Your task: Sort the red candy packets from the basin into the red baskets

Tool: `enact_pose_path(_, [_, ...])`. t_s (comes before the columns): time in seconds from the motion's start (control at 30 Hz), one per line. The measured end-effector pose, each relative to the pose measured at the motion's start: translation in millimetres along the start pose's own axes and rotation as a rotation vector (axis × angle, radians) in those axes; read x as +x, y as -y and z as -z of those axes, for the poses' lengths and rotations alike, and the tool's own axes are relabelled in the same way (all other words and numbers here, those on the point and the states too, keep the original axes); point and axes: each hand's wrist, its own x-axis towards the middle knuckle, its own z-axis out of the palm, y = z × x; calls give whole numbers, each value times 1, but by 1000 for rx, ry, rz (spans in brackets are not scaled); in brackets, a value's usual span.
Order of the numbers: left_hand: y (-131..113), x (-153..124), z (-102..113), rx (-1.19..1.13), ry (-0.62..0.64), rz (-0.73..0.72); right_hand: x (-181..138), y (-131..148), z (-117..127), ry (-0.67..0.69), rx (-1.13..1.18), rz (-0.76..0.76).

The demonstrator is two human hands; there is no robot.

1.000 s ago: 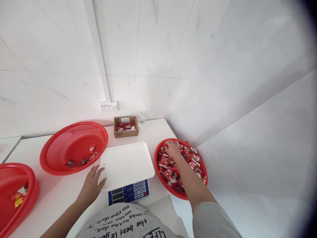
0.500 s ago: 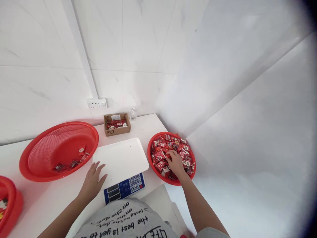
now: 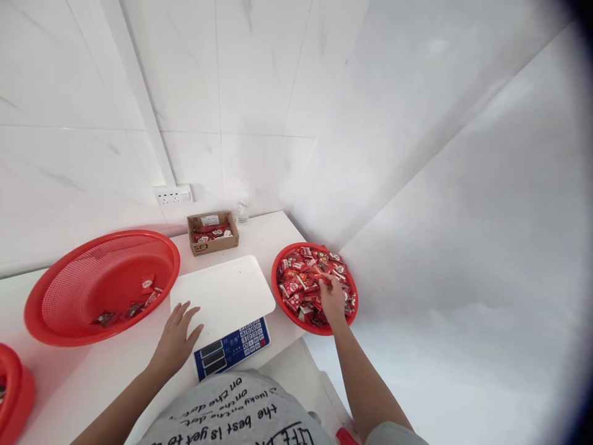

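Observation:
My right hand (image 3: 332, 301) is over the round red basket (image 3: 274, 285) at the right, closed on a small red packet (image 3: 325, 279) between thumb and fingers. Beneath it, the basket is heaped with red wrapped packets (image 3: 291, 286), some with white labels. My left hand (image 3: 175, 339) holds nothing. Its fingers are spread at the near left edge of the scale's white pan (image 3: 227, 290). The scale's blue keypad panel (image 3: 234, 347) shows below the pan, close to my shirt.
Left of the scale, a large red mesh basket (image 3: 60, 296) holds several packets. Part of another red basket (image 3: 21, 395) shows at the lower left. Behind the scale are a cardboard box (image 3: 215, 246) of red packets and a clear container (image 3: 242, 212). Walls border the table.
My right hand has come up slightly from among the packets, and a red packet now shows in its fingers. My left hand keeps its place beside the pan. The view has shifted slightly.

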Motion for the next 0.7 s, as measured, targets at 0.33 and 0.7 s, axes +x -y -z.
enact_pose_path(0.33, [-98,4,16,-1031,439,417,-107,93,-88,772,856,-522])
enact_pose_path(0.7, [-71,10,25,-845,398,578,-117,80,-120,798,444,-467])
